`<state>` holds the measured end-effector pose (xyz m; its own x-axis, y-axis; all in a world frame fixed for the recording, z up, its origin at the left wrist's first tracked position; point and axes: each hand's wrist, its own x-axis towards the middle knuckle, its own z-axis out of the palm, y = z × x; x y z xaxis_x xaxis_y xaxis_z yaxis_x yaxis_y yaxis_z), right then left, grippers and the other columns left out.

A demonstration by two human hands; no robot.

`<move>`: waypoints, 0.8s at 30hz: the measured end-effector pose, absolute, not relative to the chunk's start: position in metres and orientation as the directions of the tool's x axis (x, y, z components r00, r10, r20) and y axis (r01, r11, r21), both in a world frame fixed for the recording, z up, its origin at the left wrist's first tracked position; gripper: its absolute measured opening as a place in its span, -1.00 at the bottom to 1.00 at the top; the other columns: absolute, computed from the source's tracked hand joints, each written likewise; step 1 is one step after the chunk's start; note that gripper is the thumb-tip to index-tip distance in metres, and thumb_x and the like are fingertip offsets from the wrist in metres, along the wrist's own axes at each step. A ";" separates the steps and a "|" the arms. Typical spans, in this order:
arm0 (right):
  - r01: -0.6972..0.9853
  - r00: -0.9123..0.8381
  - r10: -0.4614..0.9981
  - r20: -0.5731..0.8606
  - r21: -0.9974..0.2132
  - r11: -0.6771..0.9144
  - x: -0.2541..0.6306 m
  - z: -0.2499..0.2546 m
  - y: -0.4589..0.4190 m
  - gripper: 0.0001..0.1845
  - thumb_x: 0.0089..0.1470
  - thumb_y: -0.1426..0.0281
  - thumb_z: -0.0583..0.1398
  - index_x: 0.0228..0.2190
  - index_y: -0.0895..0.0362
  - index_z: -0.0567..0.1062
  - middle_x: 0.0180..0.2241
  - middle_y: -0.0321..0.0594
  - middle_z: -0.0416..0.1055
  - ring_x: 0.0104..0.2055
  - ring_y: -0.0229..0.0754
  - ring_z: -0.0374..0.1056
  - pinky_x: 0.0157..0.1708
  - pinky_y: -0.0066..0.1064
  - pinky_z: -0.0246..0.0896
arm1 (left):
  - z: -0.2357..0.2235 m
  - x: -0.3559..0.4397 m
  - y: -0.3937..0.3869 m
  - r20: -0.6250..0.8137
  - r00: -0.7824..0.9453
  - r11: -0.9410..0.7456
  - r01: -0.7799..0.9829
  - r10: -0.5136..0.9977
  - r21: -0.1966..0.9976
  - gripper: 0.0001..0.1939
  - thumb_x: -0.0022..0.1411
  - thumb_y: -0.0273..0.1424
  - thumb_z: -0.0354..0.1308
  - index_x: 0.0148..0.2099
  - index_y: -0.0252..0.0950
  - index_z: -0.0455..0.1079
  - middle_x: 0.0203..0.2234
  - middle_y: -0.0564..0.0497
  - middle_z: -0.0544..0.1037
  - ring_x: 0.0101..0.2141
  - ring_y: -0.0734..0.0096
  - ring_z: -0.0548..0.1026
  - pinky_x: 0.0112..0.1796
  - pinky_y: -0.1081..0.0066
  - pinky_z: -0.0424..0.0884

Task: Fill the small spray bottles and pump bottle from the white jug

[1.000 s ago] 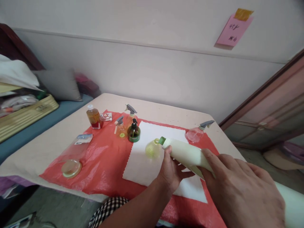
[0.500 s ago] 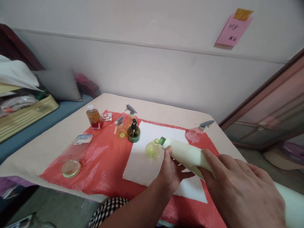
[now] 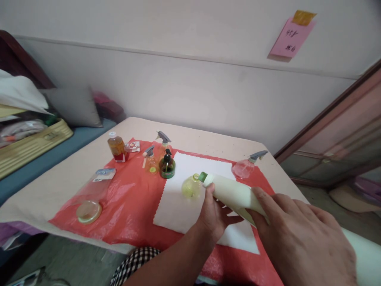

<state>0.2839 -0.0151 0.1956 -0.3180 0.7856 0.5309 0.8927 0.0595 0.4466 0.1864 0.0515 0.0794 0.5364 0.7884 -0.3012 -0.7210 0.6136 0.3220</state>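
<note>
Head view: a tilted bottle met a small neck

The right hand (image 3: 306, 234) was closed over the body of a pale green bottle (image 3: 235, 192), while the left hand (image 3: 216, 222) cradled it near the collar, thumb against the side and some fingers spread beneath. Its green spout (image 3: 203, 176) sat right at the neck (image 3: 195, 177) of the round yellow bottle (image 3: 191, 188), which stood on the white sheet (image 3: 175, 214) without a hand on it. Whether the two mouths touched, or anything flowed, could not be told.

Good work here probably depended on a steady front hand as guide and small changes of tilt from the rear one. A hard push (that neck looked narrow) might have tipped the yellow bottle. The dark green pump bottle (image 3: 167, 167) stood off to its left, apart from the spout, so it seemed unlikely to interfere.
</note>
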 end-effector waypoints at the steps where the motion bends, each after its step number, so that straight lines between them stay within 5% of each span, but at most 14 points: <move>1: 0.891 -0.321 0.781 0.536 0.451 0.057 0.284 0.196 -0.015 -0.67 0.25 0.41 -0.03 -0.15 0.14 0.50 -0.50 -0.18 0.43 -0.42 0.00 0.39 -0.30 -0.20 0.10 | 0.079 0.186 0.051 -0.301 0.537 0.614 -0.720 0.788 0.322 -0.29 0.25 0.14 -0.05 0.13 -0.31 0.42 -0.04 -0.21 0.45 -0.13 0.09 0.44 -0.16 0.12 0.44; 24: 0.893 -0.344 0.745 0.571 0.445 0.071 0.284 0.197 -0.015 -0.71 0.20 0.47 0.02 -0.17 0.13 0.50 -0.52 -0.22 0.41 -0.46 -0.01 0.37 -0.32 -0.21 0.10 | 0.078 0.187 0.052 -0.290 0.531 0.604 -0.730 0.796 0.320 -0.28 0.26 0.15 -0.07 0.16 -0.31 0.39 0.02 -0.24 0.44 -0.11 0.08 0.44 -0.16 0.11 0.45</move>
<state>0.2840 -0.0151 0.1969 -0.3444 0.7450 0.5713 0.8926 0.0713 0.4452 0.1865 0.0520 0.0783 0.5311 0.7962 -0.2897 -0.7301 0.6036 0.3204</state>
